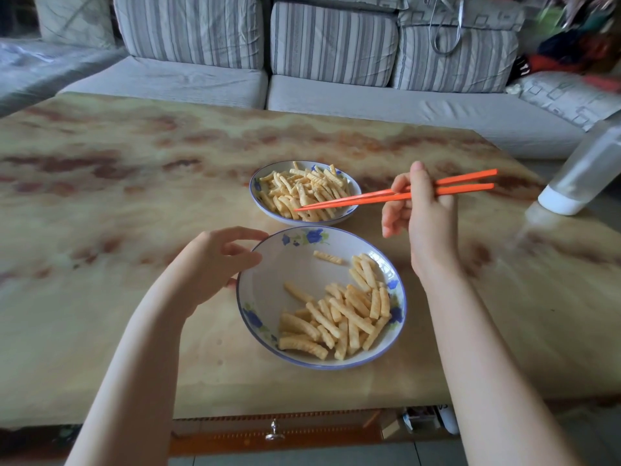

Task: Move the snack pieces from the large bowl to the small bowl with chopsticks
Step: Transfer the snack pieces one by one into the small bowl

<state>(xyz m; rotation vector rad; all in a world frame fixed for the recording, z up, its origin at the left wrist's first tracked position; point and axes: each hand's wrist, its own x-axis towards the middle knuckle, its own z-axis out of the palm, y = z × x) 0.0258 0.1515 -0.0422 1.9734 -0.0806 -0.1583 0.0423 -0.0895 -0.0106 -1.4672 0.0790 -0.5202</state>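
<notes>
Head view: orange chopsticks (369, 196) are pinched in right hand (423, 210), tips held together over small bowl (257, 186), which is heaped with snack pieces (302, 190). More are left in large bowl (285, 264). Left hand (215, 260) is laid at its rim, fingers loosely curved; grip can't be told.
</notes>
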